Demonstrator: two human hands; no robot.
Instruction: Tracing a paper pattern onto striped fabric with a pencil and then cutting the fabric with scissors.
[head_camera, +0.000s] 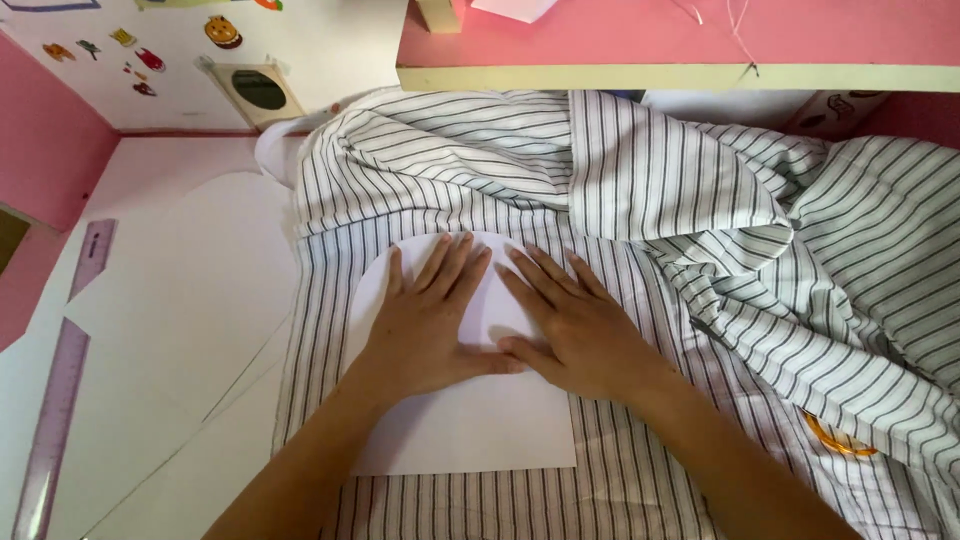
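Note:
A white paper pattern piece (470, 425) with a rounded top lies flat on black-and-white striped fabric (640, 200). My left hand (430, 315) presses flat on the paper, fingers spread and pointing away from me. My right hand (565, 320) lies flat beside it on the paper's right part, fingers spread, its thumb touching the left hand's thumb. Neither hand holds anything. The fabric is smooth under the paper and bunched in folds toward the back and right.
Large white paper sheets (180, 300) cover the surface at left, with a translucent purple ruler (60, 400) along their edge. A pink shelf (680, 50) overhangs at the back. An orange object (835, 438) peeks out from under the fabric at right. Stickers dot a white wall panel (140, 50).

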